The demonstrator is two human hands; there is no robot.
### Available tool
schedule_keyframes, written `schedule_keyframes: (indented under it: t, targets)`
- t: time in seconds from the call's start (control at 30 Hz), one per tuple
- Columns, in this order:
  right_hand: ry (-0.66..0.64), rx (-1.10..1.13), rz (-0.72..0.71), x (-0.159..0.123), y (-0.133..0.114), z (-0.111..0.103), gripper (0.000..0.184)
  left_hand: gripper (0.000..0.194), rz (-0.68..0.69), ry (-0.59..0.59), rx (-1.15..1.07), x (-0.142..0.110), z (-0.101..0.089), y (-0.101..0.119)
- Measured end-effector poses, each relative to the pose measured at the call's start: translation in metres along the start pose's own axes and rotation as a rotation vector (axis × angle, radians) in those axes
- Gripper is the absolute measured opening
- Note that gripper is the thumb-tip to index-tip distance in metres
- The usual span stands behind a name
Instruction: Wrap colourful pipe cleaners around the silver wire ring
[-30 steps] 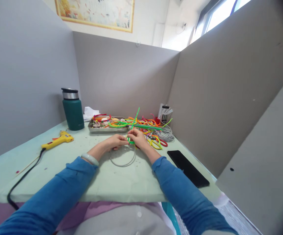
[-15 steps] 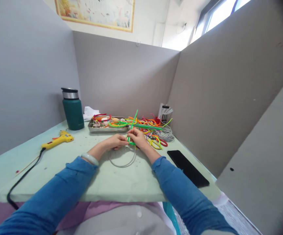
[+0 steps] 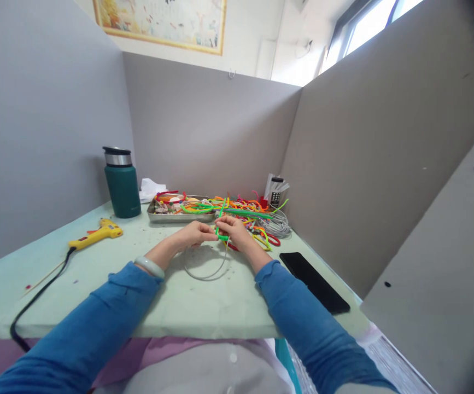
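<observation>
**A:** What are the hands doing at the desk (image 3: 97, 284)?

**B:** Both are meeting over the middle of it. The left hand (image 3: 193, 234) and right hand (image 3: 233, 229) are each pinching a green pipe cleaner (image 3: 221, 221), fingertips almost touching, with its free end sticking up and away between them.

**A:** And the grey loop?

**B:** A wire hoop (image 3: 206, 265) is lying just below the hands, its near arc resting on the desk and its far side rising to where the fingers are gripping. Whether the green strand is wrapping around it, I cannot tell.

**A:** What is sitting behind them?

**B:** A metal tray (image 3: 179, 217) is standing at the far side, and a pile of pipe cleaners (image 3: 253, 216) in many colours is spilling to its right. A green flask (image 3: 122, 186) is standing far left of the tray.

**A:** Anything nearer?

**B:** A yellow glue gun (image 3: 97, 234) is lying on the left, its black cord (image 3: 35, 301) trailing toward the near edge. A black phone (image 3: 314, 282) is lying flat on the right, well apart from the hands.
</observation>
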State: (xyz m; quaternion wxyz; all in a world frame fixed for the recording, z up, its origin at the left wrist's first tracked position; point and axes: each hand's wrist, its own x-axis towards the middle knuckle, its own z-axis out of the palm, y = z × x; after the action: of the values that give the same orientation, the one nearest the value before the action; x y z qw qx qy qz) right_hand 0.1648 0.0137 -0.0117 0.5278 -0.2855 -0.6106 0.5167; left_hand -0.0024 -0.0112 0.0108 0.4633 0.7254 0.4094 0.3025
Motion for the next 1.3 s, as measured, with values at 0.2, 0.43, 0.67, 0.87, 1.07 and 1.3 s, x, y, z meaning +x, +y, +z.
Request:
schedule_keyframes:
  t: [0.2, 0.43, 0.67, 0.87, 1.07, 1.3]
  targets:
    - [0.035, 0.066, 0.045, -0.001, -0.003, 0.002, 0.028, 0.038, 0.038, 0.077, -0.001, 0.001, 0.0, 0.006]
    - [-0.015, 0.115, 0.051, 0.0, 0.005, 0.002, 0.028, 0.034, 0.118, 0.175, -0.024, 0.0, -0.001, 0.015]
    - [-0.075, 0.057, 0.024, -0.001, 0.007, 0.005, 0.029, 0.029, 0.201, 0.391, 0.084, 0.002, -0.008, 0.016]
    - [-0.086, 0.001, 0.005, -0.004, 0.007, 0.005, 0.028, 0.04, 0.208, 0.413, 0.032, 0.003, -0.009, 0.015]
    - [-0.121, -0.029, 0.043, -0.005, 0.008, 0.006, 0.03, 0.036, 0.165, 0.344, -0.004, 0.003, -0.009, 0.013]
    - [-0.056, -0.061, 0.066, -0.003, 0.009, 0.006, 0.03, 0.036, 0.062, 0.366, 0.03, 0.006, -0.01, 0.01]
